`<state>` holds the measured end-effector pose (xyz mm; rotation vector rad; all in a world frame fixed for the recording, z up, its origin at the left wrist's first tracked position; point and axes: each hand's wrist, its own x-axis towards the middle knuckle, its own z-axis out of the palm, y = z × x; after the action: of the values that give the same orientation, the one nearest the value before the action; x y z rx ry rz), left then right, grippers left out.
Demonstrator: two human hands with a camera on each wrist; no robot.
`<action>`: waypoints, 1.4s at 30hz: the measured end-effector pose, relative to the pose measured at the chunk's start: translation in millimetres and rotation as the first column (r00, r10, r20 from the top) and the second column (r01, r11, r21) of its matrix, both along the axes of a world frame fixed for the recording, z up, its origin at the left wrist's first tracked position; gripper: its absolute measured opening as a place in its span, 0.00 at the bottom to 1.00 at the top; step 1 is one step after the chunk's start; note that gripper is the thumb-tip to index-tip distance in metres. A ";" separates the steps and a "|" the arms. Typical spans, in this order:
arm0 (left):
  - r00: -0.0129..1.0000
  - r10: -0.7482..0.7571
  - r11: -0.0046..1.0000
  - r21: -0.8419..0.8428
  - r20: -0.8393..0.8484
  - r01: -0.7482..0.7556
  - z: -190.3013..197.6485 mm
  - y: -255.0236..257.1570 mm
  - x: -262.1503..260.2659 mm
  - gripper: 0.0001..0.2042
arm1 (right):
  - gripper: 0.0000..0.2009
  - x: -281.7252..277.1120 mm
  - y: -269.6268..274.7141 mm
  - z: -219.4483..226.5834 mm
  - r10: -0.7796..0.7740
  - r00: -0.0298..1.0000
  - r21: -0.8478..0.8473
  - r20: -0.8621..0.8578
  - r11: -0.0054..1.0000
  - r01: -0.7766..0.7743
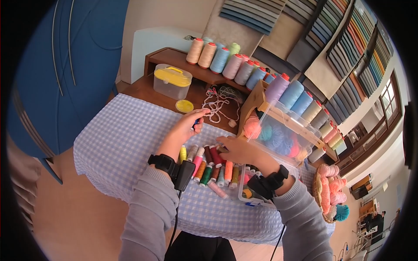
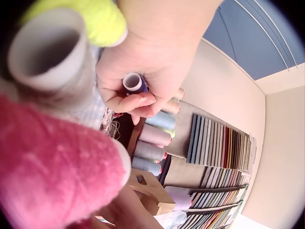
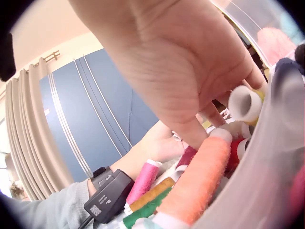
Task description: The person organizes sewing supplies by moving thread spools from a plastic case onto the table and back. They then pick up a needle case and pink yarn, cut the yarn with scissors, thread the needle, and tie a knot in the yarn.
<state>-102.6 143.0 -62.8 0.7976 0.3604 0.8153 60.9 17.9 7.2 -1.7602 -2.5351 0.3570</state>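
Note:
My left hand (image 1: 188, 126) is raised above the cloth, its fingers curled around a small dark blue thread spool (image 2: 135, 83); the spool's white hollow end shows in the left wrist view. My right hand (image 1: 242, 152) reaches low over a cluster of small thread spools, thumb and fingers spread. In the right wrist view its thumb comes down close to an orange spool (image 3: 198, 176), and a white-ended spool with yellow thread (image 3: 244, 104) overlaps its fingers. Pink (image 1: 198, 164), green (image 1: 206, 176) and brown spools (image 1: 200, 170) lie in the cluster, with a yellow one (image 1: 183, 153) at its left end.
A clear plastic box (image 1: 244, 198) with spools stands beside the cluster on the checked cloth (image 1: 117, 139). Behind it are a clear container of yarn balls (image 1: 278, 139) and large cones (image 1: 230, 66). A yellow-lidded box (image 1: 172, 85) and tangled yarn (image 1: 217, 104) lie farther back.

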 end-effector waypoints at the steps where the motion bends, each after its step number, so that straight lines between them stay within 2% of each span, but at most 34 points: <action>1: 1.000 0.002 1.000 0.001 -0.005 -0.002 0.6 -0.4 0.2 0.12 | 0.23 -2.4 2.9 0.4 -0.033 0.999 -0.073 0.000 0.997 0.033; 2: 1.000 0.001 1.000 0.001 -0.004 -0.001 1.1 -0.7 0.5 0.12 | 0.25 -4.7 4.6 0.1 -0.065 0.998 -0.147 0.002 0.987 0.065; 6: 1.000 0.008 1.000 -0.002 -0.014 -0.008 4.6 -2.8 0.0 0.12 | 0.26 -14.0 7.0 0.4 -0.051 0.999 -0.202 -0.010 0.978 0.048; 8: 1.000 0.012 1.000 -0.003 -0.024 -0.012 4.4 -2.6 -0.1 0.12 | 0.25 -20.5 6.6 9.1 -0.114 0.990 -0.431 -0.079 0.900 0.069; 12: 1.000 0.016 1.000 -0.004 -0.023 -0.016 3.8 -1.8 0.8 0.12 | 0.22 -18.0 7.2 8.3 -0.095 0.990 -0.430 -0.102 0.902 0.043; 14: 1.000 0.017 1.000 -0.009 -0.023 -0.017 2.3 -1.2 0.7 0.12 | 0.19 -12.8 9.6 6.6 -0.007 0.986 -0.283 -0.168 0.958 -0.041; 15: 1.000 0.014 1.000 -0.001 -0.017 -0.014 1.9 -0.7 1.1 0.12 | 0.19 -11.5 10.7 6.0 -0.007 0.986 -0.284 -0.168 0.958 -0.042; 17: 1.000 0.009 1.000 0.007 -0.011 -0.009 1.1 0.1 2.0 0.12 | 0.16 -13.3 10.9 9.8 -0.138 0.956 -0.262 -0.258 0.963 0.068; 18: 1.000 0.011 1.000 0.008 -0.013 -0.011 0.5 0.6 2.2 0.11 | 0.16 -13.4 10.4 10.0 -0.139 0.956 -0.262 -0.258 0.963 0.069; 20: 1.000 0.014 1.000 0.007 -0.015 -0.014 2.0 -0.5 1.9 0.11 | 0.13 -13.6 9.7 10.0 -0.261 0.898 -0.227 -0.354 0.956 0.188; 24: 0.999 0.030 1.000 0.001 -0.042 -0.030 2.9 -1.1 1.6 0.11 | 0.12 -0.3 16.0 1.8 -0.242 0.880 -0.200 -0.408 0.964 0.173; 26: 0.999 0.029 1.000 -0.007 -0.042 -0.030 4.0 -1.6 1.6 0.11 | 0.13 3.8 19.0 -3.9 -0.093 0.914 0.057 -0.395 0.991 0.125; 30: 0.999 0.029 1.000 -0.008 -0.045 -0.030 3.7 -1.4 1.9 0.11 | 0.12 3.8 15.4 0.5 -0.118 0.918 0.062 -0.379 0.986 0.153; 36: 0.999 0.026 1.000 -0.006 -0.046 -0.027 3.4 -1.5 1.4 0.11 | 0.10 -0.7 8.6 6.2 -0.199 0.917 -0.032 -0.346 0.979 0.200; 38: 0.999 0.026 1.000 -0.007 -0.046 -0.026 1.8 -0.6 1.9 0.11 | 0.12 -3.8 5.7 4.6 -0.033 0.965 0.159 -0.261 0.984 0.077; 42: 0.998 0.028 1.000 0.005 -0.054 -0.028 2.4 -0.4 2.4 0.11 | 0.13 -21.8 -1.4 4.2 0.052 0.960 0.156 -0.276 0.988 -0.008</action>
<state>-100.1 142.6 -60.4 0.8217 0.4187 0.8218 39.1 16.5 11.4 -1.5002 -2.3255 0.3706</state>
